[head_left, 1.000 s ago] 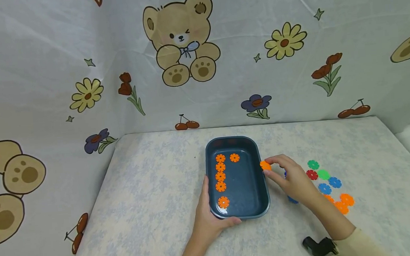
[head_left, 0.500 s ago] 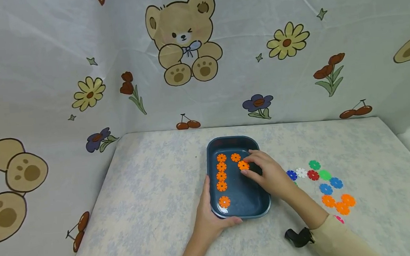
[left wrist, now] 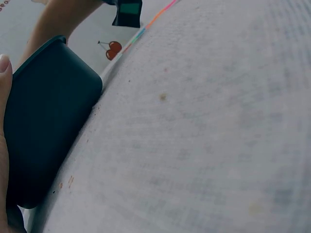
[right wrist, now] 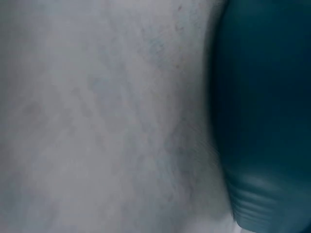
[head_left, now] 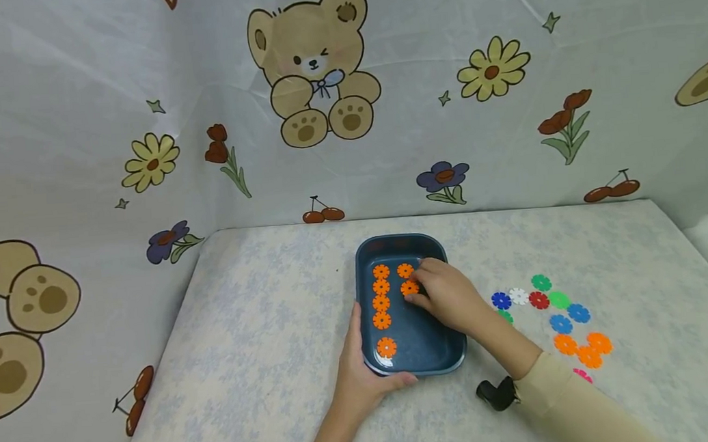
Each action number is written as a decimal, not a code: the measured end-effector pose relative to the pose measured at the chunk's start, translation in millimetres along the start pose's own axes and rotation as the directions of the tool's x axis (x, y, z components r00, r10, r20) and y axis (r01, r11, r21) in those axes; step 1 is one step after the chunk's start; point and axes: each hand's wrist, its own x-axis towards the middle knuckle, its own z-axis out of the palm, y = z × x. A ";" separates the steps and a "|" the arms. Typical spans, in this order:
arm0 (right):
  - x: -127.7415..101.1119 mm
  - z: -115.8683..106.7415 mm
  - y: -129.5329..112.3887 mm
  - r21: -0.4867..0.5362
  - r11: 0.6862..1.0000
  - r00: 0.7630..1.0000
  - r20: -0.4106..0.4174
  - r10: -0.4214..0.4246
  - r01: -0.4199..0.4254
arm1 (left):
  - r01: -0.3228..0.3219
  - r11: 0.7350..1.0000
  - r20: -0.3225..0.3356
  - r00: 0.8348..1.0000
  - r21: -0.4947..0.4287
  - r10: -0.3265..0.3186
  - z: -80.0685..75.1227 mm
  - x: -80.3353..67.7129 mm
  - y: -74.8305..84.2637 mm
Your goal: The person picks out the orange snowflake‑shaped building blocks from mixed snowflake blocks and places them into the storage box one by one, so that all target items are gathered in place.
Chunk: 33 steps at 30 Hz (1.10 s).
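Note:
A dark blue rectangular tray (head_left: pixel 426 325) lies on the table, holding orange flower-shaped plastic discs. Along its left side runs a column of several orange discs (head_left: pixel 381 303), with a wider gap above the lowest one. To their right is another orange disc (head_left: pixel 405 271) near the far end. Just below that one, my right hand (head_left: pixel 455 299) has thumb and fingertips at the edges of an orange disc (head_left: pixel 409 288), pinching it against the tray floor. My left hand (head_left: pixel 360 371) grips the tray's near left corner, thumb along the front rim. In the left wrist view the tray's outer wall (left wrist: pixel 53 111) fills the left.
Right of the tray lie loose discs: blue (head_left: pixel 501 300), white (head_left: pixel 519 296), red (head_left: pixel 539 300), green (head_left: pixel 541 282) and several orange (head_left: pixel 589 356). A pink disc (head_left: pixel 582 375) is partly behind the right sleeve (head_left: pixel 563 391). A patterned cloth (head_left: pixel 388 177) hangs behind the table.
My right hand has moved left from beside the tray's right wall into the tray, bringing an orange disc down below the top one. The left hand keeps its hold on the tray.

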 end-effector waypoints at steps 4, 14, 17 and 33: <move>6.0 6.6 -2.1 -0.117 0.993 1.000 0.011 -0.020 0.021 | -0.002 1.000 0.001 1.000 -0.007 0.002 -0.3 0.0 0.5; 11.5 10.5 -5.2 -0.229 0.973 0.998 0.056 0.017 -0.004 | 0.002 1.000 -0.010 1.000 0.001 -0.002 -0.5 -0.1 1.0; 12.3 10.3 -5.8 -0.230 0.973 0.998 0.063 0.026 -0.010 | 0.003 1.000 -0.007 1.000 0.002 -0.003 -0.5 -0.5 1.8; 7.5 5.2 0.3 0.010 1.000 1.000 0.002 -0.002 0.002 | -0.005 1.000 -0.010 1.000 0.007 0.005 -0.3 -0.6 0.8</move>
